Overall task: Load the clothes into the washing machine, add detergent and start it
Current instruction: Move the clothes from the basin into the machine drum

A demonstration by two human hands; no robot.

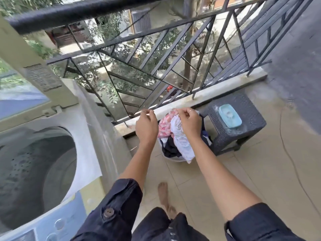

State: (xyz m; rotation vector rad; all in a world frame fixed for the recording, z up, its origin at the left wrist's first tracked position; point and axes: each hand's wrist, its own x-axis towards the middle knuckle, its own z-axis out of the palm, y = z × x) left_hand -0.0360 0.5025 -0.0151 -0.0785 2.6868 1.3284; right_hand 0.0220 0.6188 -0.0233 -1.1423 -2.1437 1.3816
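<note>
A white laundry basket (172, 158) stands on the balcony floor by the railing, heaped with clothes (180, 141): a pink-and-white piece, a white piece and dark ones. My right hand (189, 122) is over the heap with its fingers curled into the white garment. My left hand (146, 126) hovers at the basket's left side, next to the pink cloth, with its fingers curled. Whether it holds any cloth is hidden. At the left stands the top-loading washing machine (90, 136). Its lid (22, 94) is raised, and no clothes show in the drum (34, 171).
A dark woven plastic stool (246, 133) sits right of the basket with a light blue dish (229, 116) on top. A metal railing (156, 66) and a low ledge (217, 96) close the balcony. A thin cable (293, 164) runs across the tiles. My bare foot (164, 193) stands below the basket.
</note>
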